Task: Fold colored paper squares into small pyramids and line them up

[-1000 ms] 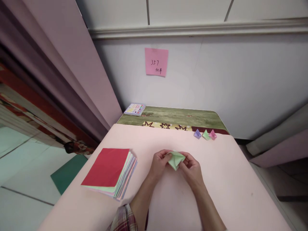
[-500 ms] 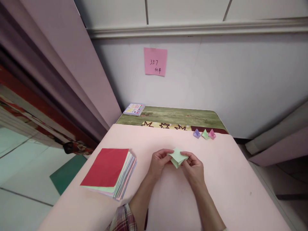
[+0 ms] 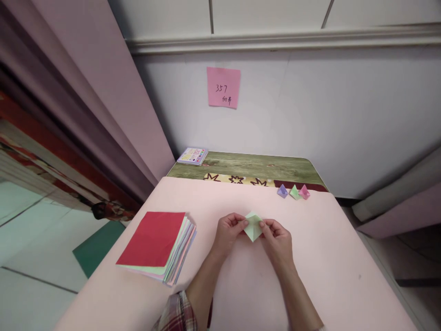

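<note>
The folded light-green paper (image 3: 253, 225) sits between the two hands, just above the pink tabletop (image 3: 324, 271), its lower point facing the person. The fingers hide its side corners, and its inner folds are hard to make out. The left hand (image 3: 228, 232) pinches the left corner; the right hand (image 3: 277, 238) pinches the right corner, fingers closed on the paper.

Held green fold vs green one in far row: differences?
The held green fold is pinched between the left hand and right hand; the far green fold sits untouched between a purple fold and a pink fold. The held one looks larger, flatter; the far one stands peaked. Both: pale green folded paper.
</note>
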Available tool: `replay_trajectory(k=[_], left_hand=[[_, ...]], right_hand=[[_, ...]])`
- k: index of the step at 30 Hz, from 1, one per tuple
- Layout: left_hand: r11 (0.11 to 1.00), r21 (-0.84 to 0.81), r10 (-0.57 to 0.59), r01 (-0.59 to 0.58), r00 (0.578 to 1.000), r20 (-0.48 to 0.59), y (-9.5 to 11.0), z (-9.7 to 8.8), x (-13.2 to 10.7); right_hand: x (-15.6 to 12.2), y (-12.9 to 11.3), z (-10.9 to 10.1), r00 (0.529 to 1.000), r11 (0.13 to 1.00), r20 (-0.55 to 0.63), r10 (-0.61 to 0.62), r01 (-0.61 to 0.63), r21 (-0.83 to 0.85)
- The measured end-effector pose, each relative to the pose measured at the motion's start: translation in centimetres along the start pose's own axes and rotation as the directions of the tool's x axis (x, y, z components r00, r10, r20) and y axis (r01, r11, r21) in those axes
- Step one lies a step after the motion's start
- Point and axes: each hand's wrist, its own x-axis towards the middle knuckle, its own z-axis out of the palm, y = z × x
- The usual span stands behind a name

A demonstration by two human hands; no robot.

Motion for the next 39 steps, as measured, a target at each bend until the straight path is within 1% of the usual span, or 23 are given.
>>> replay_trajectory(k=[5, 11, 14, 17, 19, 25, 27, 29, 31, 33, 35, 37, 39], left_hand=[[1.0, -0.018, 0.01, -0.011, 0.999, -0.039, -0.2, 0.2, 0.1], [0.999, -0.038, -0.019, 0.018, 0.999, -0.033, -0.1, 0.2, 0.0], [0.998, -0.034, -0.044, 0.044, 0.999, -0.001, -0.2, 0.0, 0.1], [0.997, -0.031, -0.073, 0.075, 0.996, 0.056, -0.3, -0.1, 0.1], [0.996, -0.009, -0.089, 0.09, 0.993, 0.074, -0.3, -0.1, 0.1], [0.992, 0.086, -0.102, 0.096, 0.992, 0.068, -0.4, 0.0, 0.1], [0.992, 0.08, -0.098, 0.094, 0.994, 0.046, -0.5, 0.0, 0.1], [0.996, 0.028, -0.09, 0.09, 0.996, 0.0, -0.6, 0.0, 0.2], [0.995, -0.069, -0.077, 0.071, 0.994, -0.079, -0.7, 0.0, 0.1], [0.981, -0.188, -0.075, 0.043, 0.983, -0.169, -0.8, 0.2, -0.2], [0.958, -0.286, -0.08, 0.007, 0.966, -0.244, -0.9, 0.4, -1.0], [0.939, -0.343, -0.086, -0.023, 0.95, -0.3, -0.9, 0.7, -2.1], [0.924, -0.38, -0.092, -0.045, 0.938, -0.335, -1.0, 1.0, -3.5]], right_hand=[[0.0, 0.1, 0.2, 0.999, 0.999, -0.04, 0.021, -0.019, 0.049], [0.2, 0.4, 0.4, 0.997, 0.996, -0.079, 0.021, -0.014, 0.087], [0.2, 0.6, 0.3, 0.997, 0.995, -0.079, 0.015, -0.008, 0.095], [0.3, 0.7, 0.3, 0.998, 0.997, -0.056, 0.001, 0.003, 0.078], [0.3, 0.8, 0.3, 0.999, 0.999, -0.033, -0.01, 0.012, 0.05], [0.0, 0.9, 0.4, 0.995, 0.998, 0.095, -0.038, 0.043, -0.048], [-0.1, 0.9, 0.4, 0.992, 0.997, 0.116, -0.043, 0.049, -0.053], [-0.1, 0.7, 0.4, 0.992, 0.998, 0.115, -0.044, 0.048, -0.03], [-0.1, 0.6, 0.3, 0.992, 0.999, 0.115, -0.042, 0.043, -0.011], [-0.2, 0.4, 0.2, 0.989, 0.999, 0.142, -0.041, 0.045, -0.023], [-0.6, 0.3, 0.3, 0.977, 0.998, 0.212, -0.034, 0.045, -0.046], [-1.4, 0.2, 0.5, 0.948, 0.999, 0.317, -0.017, 0.031, -0.04], [-2.5, 0.3, 0.7, 0.921, 1.0, 0.39, -0.004, 0.008, -0.009]])
